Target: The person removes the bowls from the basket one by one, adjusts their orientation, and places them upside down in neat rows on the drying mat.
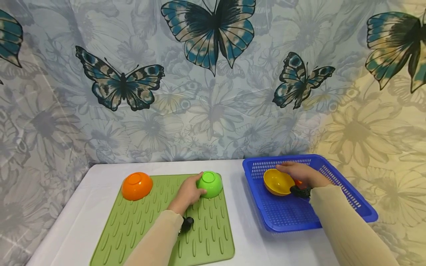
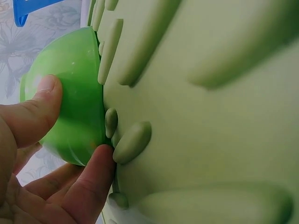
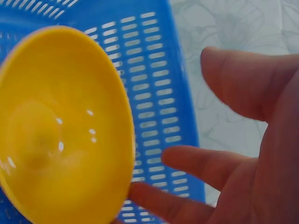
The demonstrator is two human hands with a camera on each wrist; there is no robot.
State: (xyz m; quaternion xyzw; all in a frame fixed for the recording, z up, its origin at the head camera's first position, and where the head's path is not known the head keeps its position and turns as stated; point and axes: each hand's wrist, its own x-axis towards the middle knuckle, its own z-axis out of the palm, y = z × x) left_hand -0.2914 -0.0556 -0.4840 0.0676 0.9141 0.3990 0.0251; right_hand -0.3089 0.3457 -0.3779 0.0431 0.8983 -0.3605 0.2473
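**2 hands, 2 bowls: one on the mat, one in the basket**

Butterfly-printed cloth hangs behind a white table (image 1: 83, 207), where a ribbed green mat (image 1: 139, 229) lies on the left and a blue slotted basket (image 1: 352, 199) sits on the right, a strip of bare table between them.

On the mat, 2 bowls stand upside down. The orange bowl (image 1: 137, 185) is at the far left corner, well apart from both hands. The green bowl (image 1: 210, 183) is at the far right corner, and the left hand (image 1: 188, 194) grips it from the near left side. In the left wrist view the thumb (image 2: 32, 112) presses on the bowl's rounded wall while a fingertip (image 2: 96, 175) lies low at the rim, right where the rim meets the mat. So the bowl lies ahead of and just to the right of that hand, its rim flat down.

Inside the basket, the yellow bowl (image 1: 279, 181) is tipped on its side with its mouth facing the camera. The right hand (image 1: 301, 173) reaches over it from the right. In the right wrist view the fingers (image 3: 205, 163) are spread and fairly straight beside the rim, 1 fingertip touching or nearly touching its lower edge; no closed hold shows. Something red (image 1: 298, 182) peeks out below that hand, too hidden to name.
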